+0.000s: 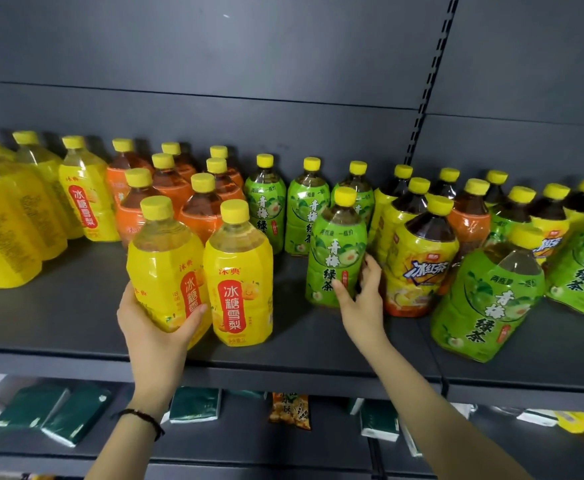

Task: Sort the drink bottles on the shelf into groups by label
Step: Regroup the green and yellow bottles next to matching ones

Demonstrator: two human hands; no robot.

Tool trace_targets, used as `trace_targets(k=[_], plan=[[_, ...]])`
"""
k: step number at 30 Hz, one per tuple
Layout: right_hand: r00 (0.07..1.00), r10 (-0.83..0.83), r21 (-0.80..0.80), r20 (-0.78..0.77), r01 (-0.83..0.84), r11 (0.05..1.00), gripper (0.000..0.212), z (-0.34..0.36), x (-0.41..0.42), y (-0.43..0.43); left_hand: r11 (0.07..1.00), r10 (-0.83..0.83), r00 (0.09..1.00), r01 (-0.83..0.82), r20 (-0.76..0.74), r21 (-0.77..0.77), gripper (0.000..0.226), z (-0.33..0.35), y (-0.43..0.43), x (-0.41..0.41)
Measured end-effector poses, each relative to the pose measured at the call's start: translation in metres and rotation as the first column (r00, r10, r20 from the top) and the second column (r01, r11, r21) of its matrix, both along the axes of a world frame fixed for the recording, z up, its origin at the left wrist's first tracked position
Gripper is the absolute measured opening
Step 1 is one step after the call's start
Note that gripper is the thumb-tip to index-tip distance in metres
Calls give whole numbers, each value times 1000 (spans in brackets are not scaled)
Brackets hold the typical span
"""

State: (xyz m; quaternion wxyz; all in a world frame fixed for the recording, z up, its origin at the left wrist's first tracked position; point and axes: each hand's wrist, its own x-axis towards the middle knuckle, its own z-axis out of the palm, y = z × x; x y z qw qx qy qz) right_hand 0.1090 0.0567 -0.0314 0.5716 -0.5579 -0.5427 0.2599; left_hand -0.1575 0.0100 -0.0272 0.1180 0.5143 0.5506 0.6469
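While the dark grey metal shelf (76, 306) carries every bottle in view, its back panel rises plain behind them. At the far left stands a cluster of large yellow-labelled plastic drink bottles (10, 216) with yellow caps, one of them turned so that a red panel on its label shows. Just right of these, a block of orange-labelled bottles of dark drink (169, 188) fills the back rows. Further right, 3 green-labelled bottles (306, 209) line the back, and beyond them a mixed group of yellow-and-orange-labelled dark tea bottles (418, 261) and more green ones crowds the right end, with 1 big green-labelled bottle (487, 299) tilted near the front edge.

At the front stand 2 yellow bottles with red label panels, touching each other. The left hand (155, 327) holds the left yellow bottle (166, 265), its grip wrapped round the lower body, thumb across the label; the right yellow bottle (238, 275) stands free. The right hand (363, 299) has its grip curled round the lower part of a green-labelled front bottle (335, 251), thumb on the label. A dark beaded bracelet (141, 419) circles the left wrist.
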Motion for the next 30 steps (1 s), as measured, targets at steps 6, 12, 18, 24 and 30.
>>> trace_targets(k=[6,12,18,24,30], plan=[[999,17,-83,48,-13,996,68,14,-17,43,998,27,1000,-27,7,-61,92,-12,11,-10],[986,-66,-110,154,83,990,69,18,-26,62,999,31,999,-31,11,-31,88,-12,11,-8],[987,-159,-37,21,160,986,42,2,0,14,1000,7,1000,-7,-1,0,76,-8,11,-6],[877,-472,109,-86,479,871,11,-21,55,-66,994,7,1000,-11,-29,-107,95,-17,17,-15],[751,-632,98,-192,655,749,36,-10,118,-98,994,22,999,-25,-27,-106,95,-17,16,-14]])
